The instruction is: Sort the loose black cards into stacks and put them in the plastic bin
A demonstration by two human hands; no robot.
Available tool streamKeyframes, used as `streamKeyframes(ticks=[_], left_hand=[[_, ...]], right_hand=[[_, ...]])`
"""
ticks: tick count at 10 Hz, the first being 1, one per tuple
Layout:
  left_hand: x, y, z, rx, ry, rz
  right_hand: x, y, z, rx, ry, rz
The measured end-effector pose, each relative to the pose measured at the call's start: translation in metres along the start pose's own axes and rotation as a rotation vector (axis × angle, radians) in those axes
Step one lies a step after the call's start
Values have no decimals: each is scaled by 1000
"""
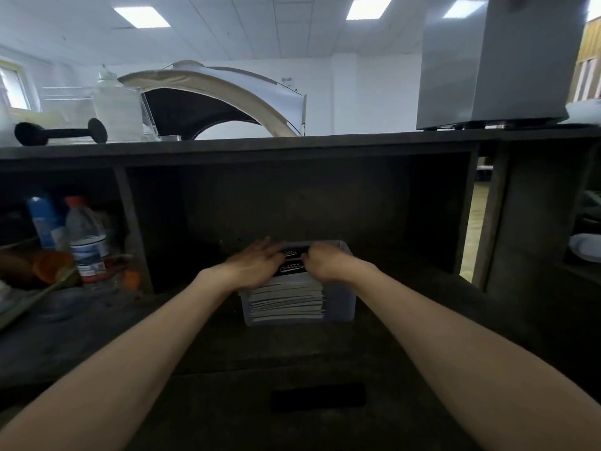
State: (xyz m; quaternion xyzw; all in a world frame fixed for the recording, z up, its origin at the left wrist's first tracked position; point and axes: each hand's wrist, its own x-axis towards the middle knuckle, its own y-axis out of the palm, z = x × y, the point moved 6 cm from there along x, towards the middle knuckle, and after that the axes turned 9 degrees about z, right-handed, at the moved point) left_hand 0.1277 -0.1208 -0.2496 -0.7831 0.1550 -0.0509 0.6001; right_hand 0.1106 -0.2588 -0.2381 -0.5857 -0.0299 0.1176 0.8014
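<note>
Looks nearly done. Plastic bin (341,309) sits on worktop (224,349), dead centre. Stacked cards (286,301) fill its 6 o'clock end. Black cards (292,262) are at the 12 o'clock end, between both hands. Left hand (257,263) fingers straight, pressing the 9 o'clock side. Right hand (325,262) fingers curled over the 3 o'clock edge. No loose cards visible. Left to do: seat this stack.

Two hands (257,265) (327,263), one plastic bin (345,307), two bottles (44,219) (87,242), one dumbbell (61,131), cards (286,301) too many to count.
</note>
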Motion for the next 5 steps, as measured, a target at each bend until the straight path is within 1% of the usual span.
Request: streamKeyframes(ticks=[1, 2, 3, 4, 5], left_hand=[[-6, -2, -7, 21, 4, -16], [-10, -4, -6, -35, 24, -147], [-26, -13, 6, -203, 92, -486], [-61, -7, 20, -274, 146, -761], [-86, 13, 56, -293, 39, -853]], right_hand=[[1, -2, -5, 58, -26, -14], [1, -2, -8, 97, -22, -41], [-9, -11, -10, 49, -50, -327], [-54, -19, -8, -27, -186, -701], [-104, -2, -30, 60, -283, -824]])
